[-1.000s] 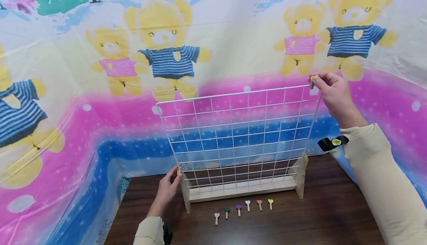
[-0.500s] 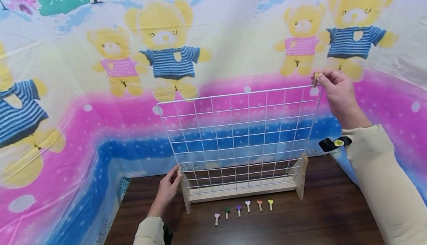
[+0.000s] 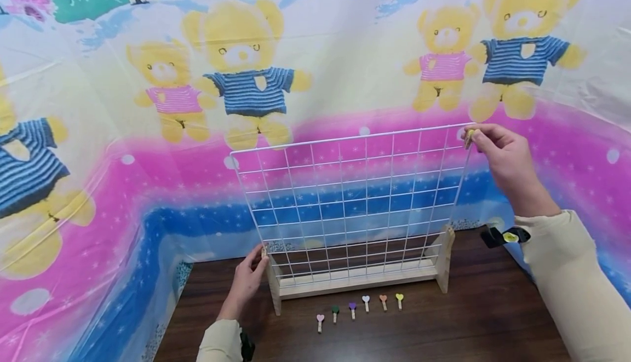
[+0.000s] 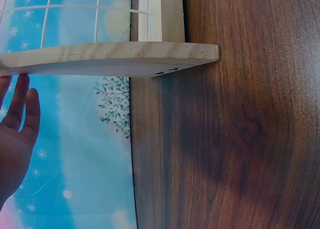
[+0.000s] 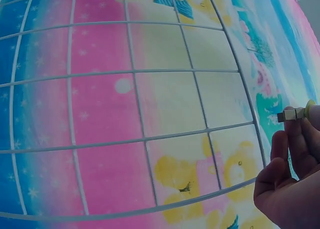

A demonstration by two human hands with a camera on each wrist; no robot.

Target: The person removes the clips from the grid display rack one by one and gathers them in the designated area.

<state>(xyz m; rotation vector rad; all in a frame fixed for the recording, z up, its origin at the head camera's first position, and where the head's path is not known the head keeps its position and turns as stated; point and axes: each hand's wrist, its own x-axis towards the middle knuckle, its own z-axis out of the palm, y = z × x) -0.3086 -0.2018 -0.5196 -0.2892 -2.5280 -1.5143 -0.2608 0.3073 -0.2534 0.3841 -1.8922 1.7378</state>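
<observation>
My right hand point(image 3: 512, 162) pinches a small wooden clothespin point(image 3: 469, 137) with a yellow top between thumb and fingertips. It is at the upper right corner of a white wire grid point(image 3: 367, 137), overlapping the corner in the head view. In the right wrist view the clothespin point(image 5: 294, 114) lies sideways in the fingers, outside the grid's edge wire. My left hand point(image 3: 248, 278) grips the top of the left upright point(image 3: 274, 288) of the wooden stand that carries the grid. From the left wrist, fingertips point(image 4: 23, 81) show against that upright's outer face.
Several clothespins with heart tops lie in a row on the dark wood table point(image 3: 443, 329) before the stand, from a pink one point(image 3: 320, 322) to a yellow one point(image 3: 400, 300). The right upright point(image 3: 446, 263) stands opposite. A bear-printed cloth point(image 3: 345, 66) hangs behind.
My right hand has carried the clothespin from above the grid's top wire slightly right, then down beside the upper right corner. The left hand keeps its place on the stand.
</observation>
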